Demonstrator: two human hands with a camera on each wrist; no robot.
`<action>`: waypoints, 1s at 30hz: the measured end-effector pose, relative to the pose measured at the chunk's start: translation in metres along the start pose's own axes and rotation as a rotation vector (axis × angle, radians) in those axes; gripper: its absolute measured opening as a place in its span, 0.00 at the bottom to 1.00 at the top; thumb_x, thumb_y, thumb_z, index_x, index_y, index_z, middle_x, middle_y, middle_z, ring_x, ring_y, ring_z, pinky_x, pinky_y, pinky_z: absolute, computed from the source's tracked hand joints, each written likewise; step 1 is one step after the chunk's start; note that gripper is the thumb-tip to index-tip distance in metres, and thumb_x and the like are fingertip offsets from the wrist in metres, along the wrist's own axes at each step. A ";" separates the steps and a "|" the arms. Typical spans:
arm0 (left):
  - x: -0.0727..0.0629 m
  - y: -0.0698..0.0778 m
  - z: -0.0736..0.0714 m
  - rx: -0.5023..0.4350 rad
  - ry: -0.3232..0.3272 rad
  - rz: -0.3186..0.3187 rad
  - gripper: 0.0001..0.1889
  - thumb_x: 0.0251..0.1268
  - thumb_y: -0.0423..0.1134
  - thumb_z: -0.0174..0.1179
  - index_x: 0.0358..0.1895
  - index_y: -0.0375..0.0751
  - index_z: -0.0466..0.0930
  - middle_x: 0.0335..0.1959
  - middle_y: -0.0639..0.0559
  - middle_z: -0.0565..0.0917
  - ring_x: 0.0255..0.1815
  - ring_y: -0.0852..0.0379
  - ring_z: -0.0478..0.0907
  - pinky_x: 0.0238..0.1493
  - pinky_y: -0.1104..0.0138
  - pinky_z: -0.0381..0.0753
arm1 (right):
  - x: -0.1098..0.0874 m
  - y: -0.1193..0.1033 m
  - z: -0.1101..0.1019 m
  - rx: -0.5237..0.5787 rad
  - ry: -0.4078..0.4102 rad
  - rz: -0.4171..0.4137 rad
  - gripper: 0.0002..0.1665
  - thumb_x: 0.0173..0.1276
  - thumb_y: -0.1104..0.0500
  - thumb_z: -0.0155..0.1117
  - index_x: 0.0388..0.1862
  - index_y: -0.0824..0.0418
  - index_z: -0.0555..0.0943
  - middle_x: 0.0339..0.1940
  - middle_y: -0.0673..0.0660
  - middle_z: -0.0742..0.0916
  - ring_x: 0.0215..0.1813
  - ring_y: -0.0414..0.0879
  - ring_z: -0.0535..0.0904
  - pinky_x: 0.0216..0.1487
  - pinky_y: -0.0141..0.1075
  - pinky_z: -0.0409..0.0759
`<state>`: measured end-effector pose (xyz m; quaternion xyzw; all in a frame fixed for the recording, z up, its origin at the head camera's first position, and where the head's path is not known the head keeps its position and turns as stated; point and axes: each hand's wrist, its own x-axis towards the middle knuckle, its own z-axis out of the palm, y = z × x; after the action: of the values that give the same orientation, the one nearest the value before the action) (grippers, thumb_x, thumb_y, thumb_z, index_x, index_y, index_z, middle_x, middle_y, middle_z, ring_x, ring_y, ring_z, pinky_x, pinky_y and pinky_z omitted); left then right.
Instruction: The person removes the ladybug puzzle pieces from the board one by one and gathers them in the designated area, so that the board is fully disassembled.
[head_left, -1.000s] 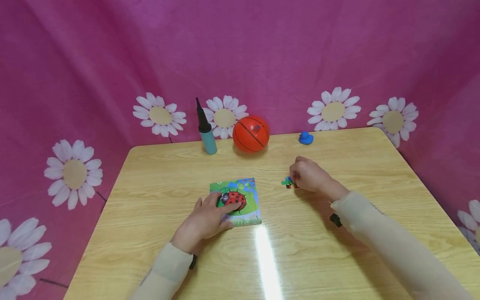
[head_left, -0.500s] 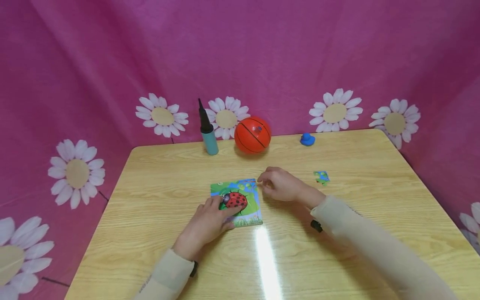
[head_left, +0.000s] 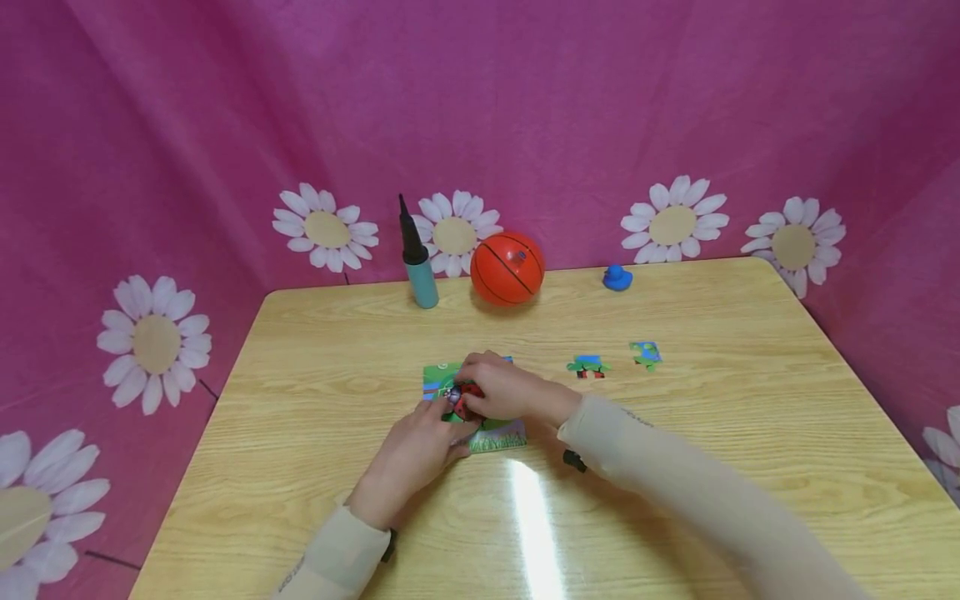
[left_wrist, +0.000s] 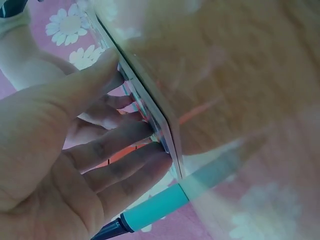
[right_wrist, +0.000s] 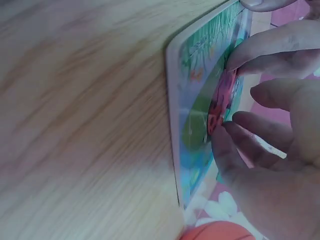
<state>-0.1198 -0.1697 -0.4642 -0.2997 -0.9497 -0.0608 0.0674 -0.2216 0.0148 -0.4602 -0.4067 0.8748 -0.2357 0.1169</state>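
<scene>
A square ladybug jigsaw puzzle (head_left: 498, 437) lies on the table before me. My left hand (head_left: 416, 442) rests on its left side, fingers stretched over the picture. In the left wrist view, the left fingertips (left_wrist: 160, 155) lie along the puzzle's edge. My right hand (head_left: 502, 387) reaches over the puzzle's upper right, fingers bent. Its thumb and fingertips meet at a red puzzle piece (right_wrist: 214, 120) of the ladybug's body, pinching at its edge in the right wrist view. Two loose puzzle pieces lie to the right: a nearer one (head_left: 589, 365) and a farther one (head_left: 647, 353).
Along the back of the table (head_left: 300, 467) stand a teal hand pump (head_left: 423, 283) with a black nozzle, an orange ball (head_left: 507, 268) with black lines and a blue rubber duck (head_left: 617, 278). A pink curtain (head_left: 480, 100) with daisies closes in the back and sides.
My right hand has moved left from the loose pieces, past the puzzle's right edge and onto the ladybug, uncovering the two loose pieces. The left hand stays on the puzzle.
</scene>
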 end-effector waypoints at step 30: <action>0.003 0.008 -0.007 0.065 -0.048 0.029 0.11 0.64 0.42 0.75 0.48 0.55 0.93 0.44 0.44 0.88 0.44 0.48 0.85 0.39 0.57 0.89 | 0.028 -0.021 0.015 -0.005 0.101 0.175 0.19 0.71 0.58 0.72 0.59 0.63 0.87 0.50 0.63 0.85 0.49 0.57 0.77 0.58 0.48 0.76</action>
<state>-0.1170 -0.1632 -0.4563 -0.3124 -0.9481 -0.0217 0.0550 -0.2198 -0.0233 -0.4626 -0.3167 0.9123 -0.2428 0.0917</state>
